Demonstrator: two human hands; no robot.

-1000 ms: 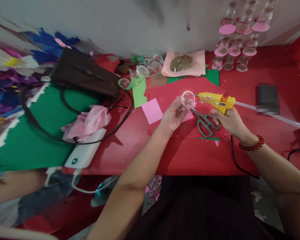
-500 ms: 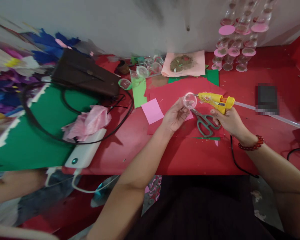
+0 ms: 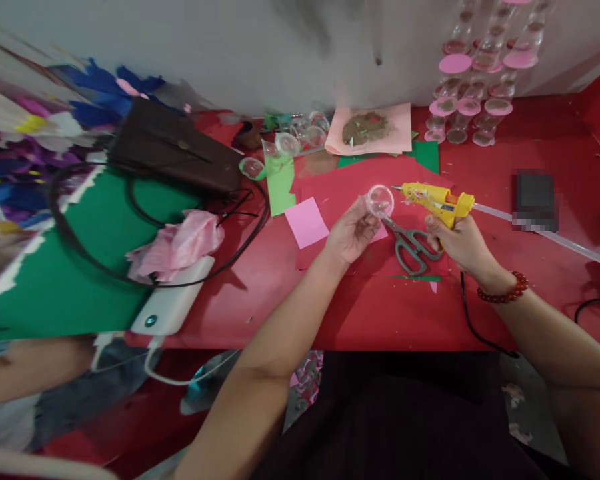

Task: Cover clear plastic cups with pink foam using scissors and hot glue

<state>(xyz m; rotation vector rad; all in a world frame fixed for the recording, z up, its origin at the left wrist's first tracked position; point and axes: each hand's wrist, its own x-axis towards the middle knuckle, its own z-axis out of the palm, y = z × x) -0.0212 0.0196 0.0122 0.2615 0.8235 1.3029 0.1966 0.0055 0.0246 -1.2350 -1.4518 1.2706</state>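
Observation:
My left hand (image 3: 351, 231) is closed on a small clear plastic cup (image 3: 381, 201), its round rim turned up toward me. In my right hand (image 3: 463, 241) is a yellow hot glue gun (image 3: 436, 199), gripped by the handle. Its metal nozzle points left and stands a little apart from the cup's rim. A long clear glue stick (image 3: 500, 215) runs out of the gun's back end. Below both hands lie grey-handled scissors (image 3: 414, 253) on red paper (image 3: 345, 193). A pink paper square (image 3: 307, 223) is left of my left hand.
Several clear cup towers with pink discs (image 3: 456, 107) stand back right. Sand (image 3: 365, 127) lies on pink paper at the back, beside loose clear cups (image 3: 300, 137). Leftward are a brown wallet (image 3: 175, 147), a looped black cable (image 3: 80, 250) and a white power bank (image 3: 173, 307). Another person's arm (image 3: 40, 367) shows lower left.
The glue gun has drawn back slightly to the right, so its nozzle is now apart from the cup's rim. My left hand keeps the cup in nearly the same place.

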